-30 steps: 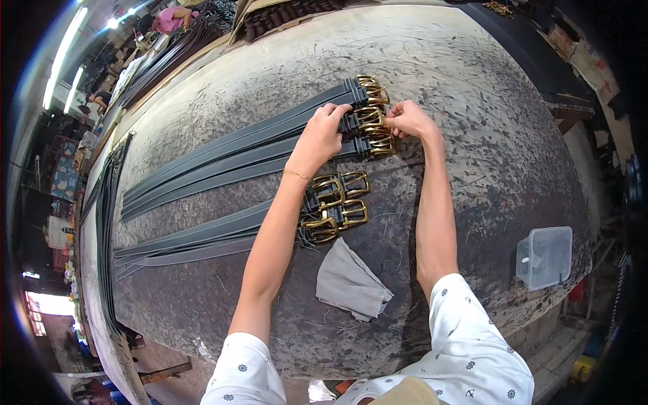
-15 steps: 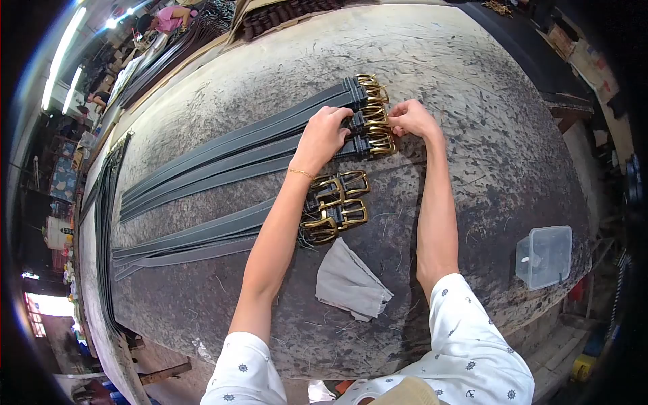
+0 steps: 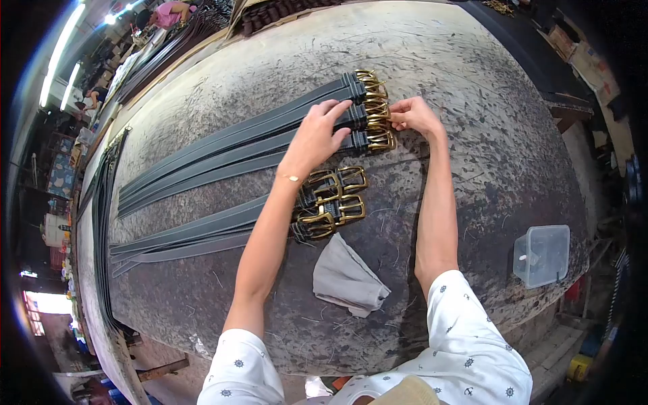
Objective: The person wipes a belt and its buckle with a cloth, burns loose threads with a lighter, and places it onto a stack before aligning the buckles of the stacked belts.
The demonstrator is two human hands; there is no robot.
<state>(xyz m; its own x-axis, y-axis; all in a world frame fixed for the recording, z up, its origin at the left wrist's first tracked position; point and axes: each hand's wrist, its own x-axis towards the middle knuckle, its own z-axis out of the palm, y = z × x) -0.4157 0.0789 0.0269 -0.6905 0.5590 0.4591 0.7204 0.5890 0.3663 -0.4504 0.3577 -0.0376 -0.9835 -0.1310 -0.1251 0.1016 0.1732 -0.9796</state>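
Several dark belts [image 3: 229,146] lie side by side across the table, their brass buckles [image 3: 378,111] stacked at the right end. My left hand [image 3: 318,133] rests over the belts just left of the buckles, fingers apart. At the buckles' right edge is my right hand [image 3: 416,116], its thumb and fingers pinched on a brass buckle. Nearer me lies a second group of belts [image 3: 196,233] with brass buckles [image 3: 332,202], beside my left forearm. A grey cloth [image 3: 347,277] lies below those buckles.
A clear plastic box [image 3: 542,256] stands near the right edge of the worn table [image 3: 486,202]. More dark straps [image 3: 104,223] hang over the left edge. A person in pink [image 3: 167,15] is in the far background at upper left.
My left hand has opened and shifted slightly left, off the belt ends. My right hand remains at the buckles. The view has shifted slightly.
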